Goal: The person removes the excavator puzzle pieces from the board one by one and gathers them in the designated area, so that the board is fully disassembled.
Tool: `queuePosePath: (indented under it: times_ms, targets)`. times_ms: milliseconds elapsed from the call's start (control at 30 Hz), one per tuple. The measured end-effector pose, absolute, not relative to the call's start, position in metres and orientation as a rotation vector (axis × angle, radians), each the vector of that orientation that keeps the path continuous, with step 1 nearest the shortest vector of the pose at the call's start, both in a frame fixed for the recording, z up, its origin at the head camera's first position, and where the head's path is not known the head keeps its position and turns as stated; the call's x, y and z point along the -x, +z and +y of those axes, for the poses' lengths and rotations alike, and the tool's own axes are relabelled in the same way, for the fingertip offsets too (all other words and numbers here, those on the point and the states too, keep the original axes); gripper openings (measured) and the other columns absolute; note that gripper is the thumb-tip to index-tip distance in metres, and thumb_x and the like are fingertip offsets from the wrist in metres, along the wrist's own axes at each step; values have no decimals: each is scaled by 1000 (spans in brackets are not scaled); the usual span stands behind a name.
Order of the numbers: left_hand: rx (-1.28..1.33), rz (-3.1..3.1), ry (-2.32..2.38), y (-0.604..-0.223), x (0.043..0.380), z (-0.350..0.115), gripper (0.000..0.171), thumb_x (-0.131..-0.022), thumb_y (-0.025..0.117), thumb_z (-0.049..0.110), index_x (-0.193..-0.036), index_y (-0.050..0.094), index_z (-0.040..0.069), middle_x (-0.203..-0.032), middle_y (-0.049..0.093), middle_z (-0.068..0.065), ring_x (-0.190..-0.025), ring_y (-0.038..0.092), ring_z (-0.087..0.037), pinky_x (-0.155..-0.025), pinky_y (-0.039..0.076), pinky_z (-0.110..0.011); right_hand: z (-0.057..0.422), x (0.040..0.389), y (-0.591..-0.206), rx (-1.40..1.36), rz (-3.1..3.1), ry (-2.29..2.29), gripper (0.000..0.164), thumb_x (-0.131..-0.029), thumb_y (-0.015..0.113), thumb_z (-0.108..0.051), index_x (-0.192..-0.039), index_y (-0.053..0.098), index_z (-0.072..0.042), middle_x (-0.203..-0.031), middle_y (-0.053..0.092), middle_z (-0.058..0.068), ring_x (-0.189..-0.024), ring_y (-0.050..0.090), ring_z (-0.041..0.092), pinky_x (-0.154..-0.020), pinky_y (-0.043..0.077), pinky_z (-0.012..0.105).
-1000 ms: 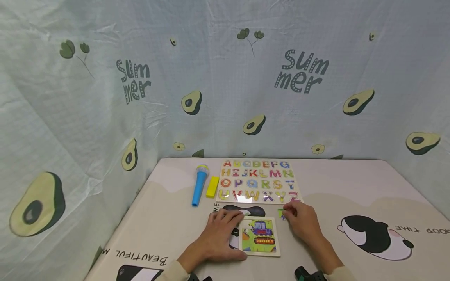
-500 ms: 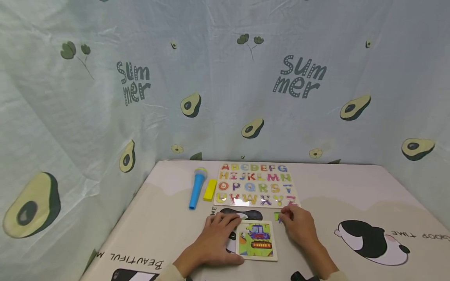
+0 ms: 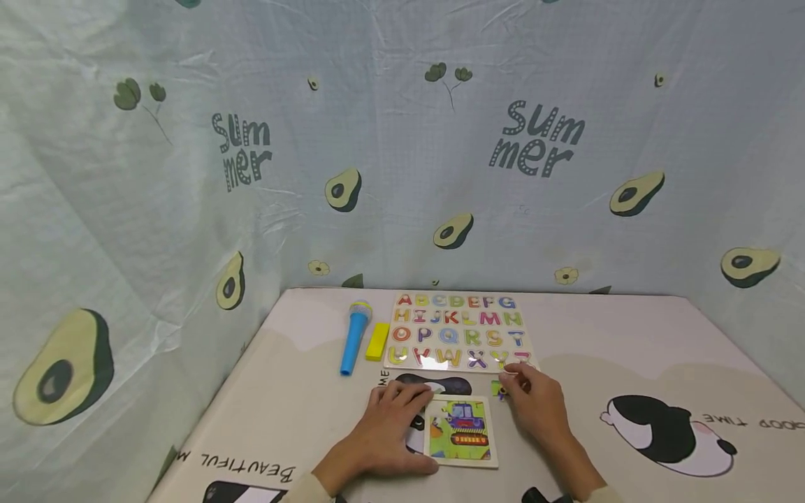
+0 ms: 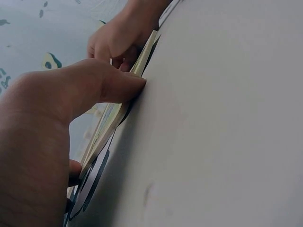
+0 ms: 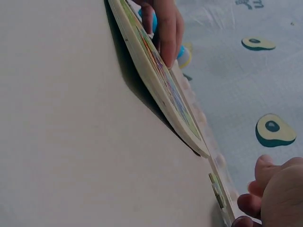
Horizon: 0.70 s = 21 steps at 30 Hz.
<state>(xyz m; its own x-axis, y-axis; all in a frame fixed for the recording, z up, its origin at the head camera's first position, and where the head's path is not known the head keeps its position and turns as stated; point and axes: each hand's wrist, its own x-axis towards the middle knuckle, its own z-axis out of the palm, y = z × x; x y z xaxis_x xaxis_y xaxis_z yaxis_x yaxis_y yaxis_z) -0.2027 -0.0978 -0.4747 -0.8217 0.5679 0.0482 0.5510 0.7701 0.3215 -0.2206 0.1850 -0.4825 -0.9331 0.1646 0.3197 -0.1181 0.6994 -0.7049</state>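
Note:
My left hand (image 3: pixel 396 429) holds a small square wooden puzzle board (image 3: pixel 461 431) by its left side, with the thumb at the near edge and fingers at the far corner. A vehicle picture on green fills the frame. Just past the fingertips shows a small pale-green bit (image 3: pixel 438 390). My right hand (image 3: pixel 537 405) has its fingers bent beside a small green puzzle piece (image 3: pixel 497 388), right of the board's far corner. In the right wrist view the piece (image 5: pixel 217 190) lies flat, close to the fingertips; I cannot tell whether they pinch it.
Behind the hands lies an alphabet board (image 3: pixel 462 332) of coloured letters. To its left are a yellow block (image 3: pixel 377 341) and a blue toy microphone (image 3: pixel 355 339). A printed cloth (image 3: pixel 629 349) covers the table, and a patterned curtain (image 3: pixel 402 140) hangs behind.
My right thumb and fingertips have shifted slightly at the green piece, and its coloured print shows more. My left hand stays on the puzzle board. The whole head view has shifted a little.

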Motion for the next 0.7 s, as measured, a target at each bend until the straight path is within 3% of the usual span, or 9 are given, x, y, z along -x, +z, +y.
queuePosePath:
  times_ms: [233, 467, 700]
  targets:
    - [-915, 2902, 500, -473, 203, -97, 100, -71, 62, 82, -154, 45, 29, -154, 44, 9, -127, 37, -18, -104, 31, -53, 167, 215, -474, -23, -2485, 1245, 24, -98, 68, -28, -107, 77, -8, -67, 51, -3, -66, 47, 13, -60, 36, 25]
    - [-895, 2896, 520, -473, 204, -97, 101, -69, 63, 84, -153, 46, 29, -153, 45, 9, -121, 38, -16, -100, 32, -51, 149, 212, -463, -353, -2631, 1217, 7, -94, 73, -21, -99, 77, -17, -72, 53, -10, -67, 48, 9, -61, 40, 24]
    - [-901, 2886, 509, -471, 204, -97, 99, -71, 63, 83, -153, 47, 30, -153, 45, 9, -121, 38, -16, -97, 32, -48, 136, 208, -455, -610, -2858, 784, 12, -87, 79, -29, -99, 77, -26, -86, 56, -16, -83, 43, 9, -69, 41, 28]
